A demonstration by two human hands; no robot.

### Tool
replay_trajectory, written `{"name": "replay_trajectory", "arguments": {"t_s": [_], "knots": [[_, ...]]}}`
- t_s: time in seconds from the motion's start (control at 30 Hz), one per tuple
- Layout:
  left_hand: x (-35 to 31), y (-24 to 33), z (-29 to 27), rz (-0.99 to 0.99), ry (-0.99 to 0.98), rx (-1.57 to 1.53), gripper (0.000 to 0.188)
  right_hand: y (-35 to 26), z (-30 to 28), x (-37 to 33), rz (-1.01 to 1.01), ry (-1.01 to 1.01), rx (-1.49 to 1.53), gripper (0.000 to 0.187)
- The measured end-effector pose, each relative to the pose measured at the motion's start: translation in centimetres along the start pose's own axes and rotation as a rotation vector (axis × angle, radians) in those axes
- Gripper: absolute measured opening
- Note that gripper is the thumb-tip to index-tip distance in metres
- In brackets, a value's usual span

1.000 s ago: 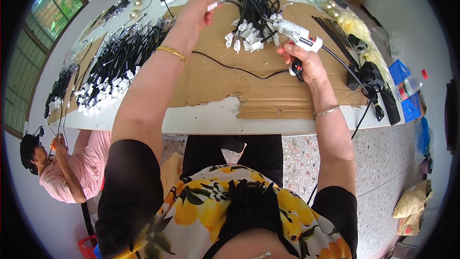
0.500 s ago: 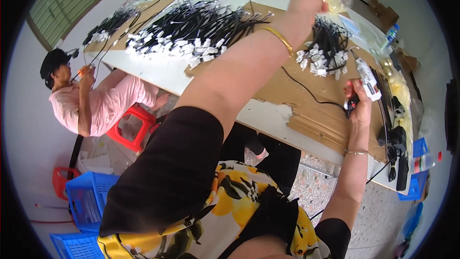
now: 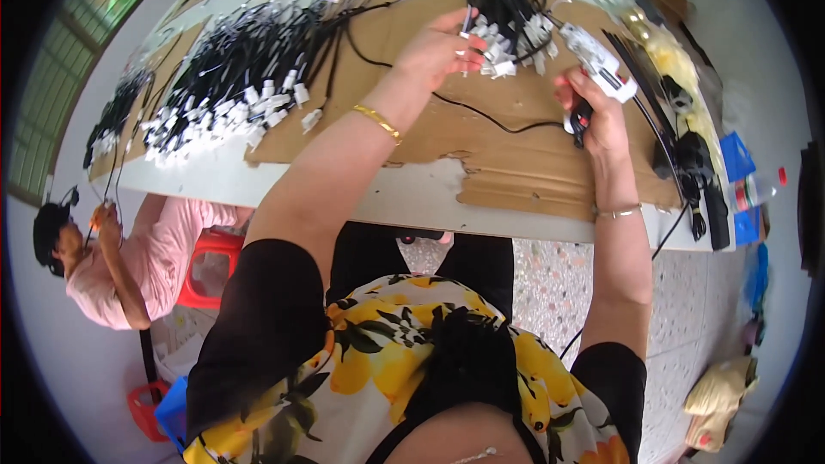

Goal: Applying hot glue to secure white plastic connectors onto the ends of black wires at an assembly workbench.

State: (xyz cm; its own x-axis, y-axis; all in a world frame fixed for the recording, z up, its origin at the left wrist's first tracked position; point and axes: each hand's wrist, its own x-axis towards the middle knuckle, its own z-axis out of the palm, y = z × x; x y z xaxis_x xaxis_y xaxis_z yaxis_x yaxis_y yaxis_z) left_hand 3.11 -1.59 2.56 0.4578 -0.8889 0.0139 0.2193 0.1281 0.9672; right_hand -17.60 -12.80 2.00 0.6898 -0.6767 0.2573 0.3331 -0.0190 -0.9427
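My right hand [image 3: 601, 116] is closed around the handle of a white hot glue gun [image 3: 593, 58], whose nozzle points away and to the left. A black cord [image 3: 507, 128] runs from the foot of its handle across the cardboard. My left hand [image 3: 440, 51] is at the near-left edge of a small heap of black cables [image 3: 501, 2] with white connectors [image 3: 498, 56]. Between its thumb and fingers shows a slim pale piece [image 3: 467, 24], too small to name; the fingers partly hide it.
Brown cardboard [image 3: 524, 163] covers much of the white table [image 3: 387, 198]. A larger cable heap [image 3: 249, 60] lies left. Black strips, cords and adapters [image 3: 692, 155] line the right edge. At the left, a person in pink [image 3: 120, 275] sits by a red stool [image 3: 206, 271], holding cables.
My left hand has come back from the table's far right to the small cable heap. The glue gun stays in my right hand. The whole view has shifted.
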Motion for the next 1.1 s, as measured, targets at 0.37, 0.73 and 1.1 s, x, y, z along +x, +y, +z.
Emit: {"name": "replay_trajectory", "arguments": {"t_s": [0.37, 0.73, 1.1], "knots": [[-1.1, -1.3, -1.1, -0.039, -0.042, -0.260, 0.031, 0.2, 0.1, -0.5, 0.009, -0.024, -0.090, 0.021], [-2.6, -0.7, -1.7, 0.004, 0.070, -0.261, 0.050, -2.3, 0.7, 1.8, -0.002, -0.202, -0.204, 0.024], [-4.8, -1.7, -2.0, 0.084, -0.003, 0.086, 0.048, -0.8, 0.9, 1.4, 0.033, -0.201, -0.193, 0.020]]}}
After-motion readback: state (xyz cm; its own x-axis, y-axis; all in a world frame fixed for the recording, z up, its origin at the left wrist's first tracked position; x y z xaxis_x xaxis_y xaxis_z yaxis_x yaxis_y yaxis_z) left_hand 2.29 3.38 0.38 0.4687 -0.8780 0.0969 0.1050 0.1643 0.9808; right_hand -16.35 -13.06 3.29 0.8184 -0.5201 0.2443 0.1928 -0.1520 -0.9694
